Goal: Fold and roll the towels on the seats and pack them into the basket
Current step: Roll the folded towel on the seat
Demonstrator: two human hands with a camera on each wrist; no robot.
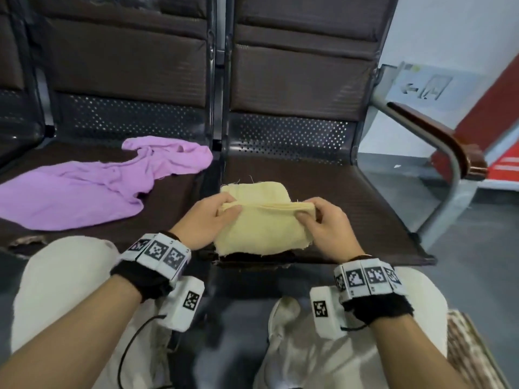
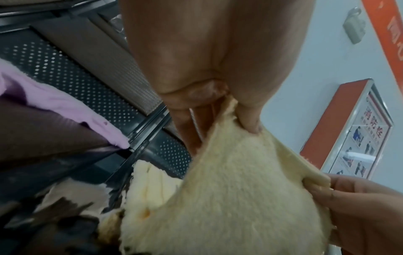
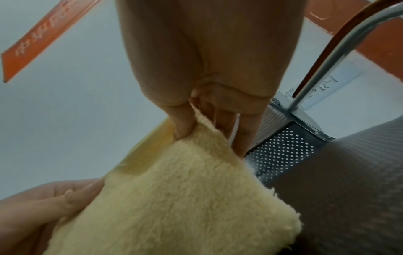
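Note:
A folded pale yellow towel lies on the front of the right seat. My left hand pinches the left end of its raised folded edge, thumb over fingers. My right hand pinches the right end of the same edge. The wrist views show the yellow towel stretched between both hands, with the left hand and right hand each nipping a corner. A crumpled lilac towel is spread over the left seat. No basket is in view.
A row of dark padded seats with perforated metal backs faces me. A metal armrest with a wooden top stands at the right. My knees in light trousers are near the seat edge. A patterned mat lies at the lower right.

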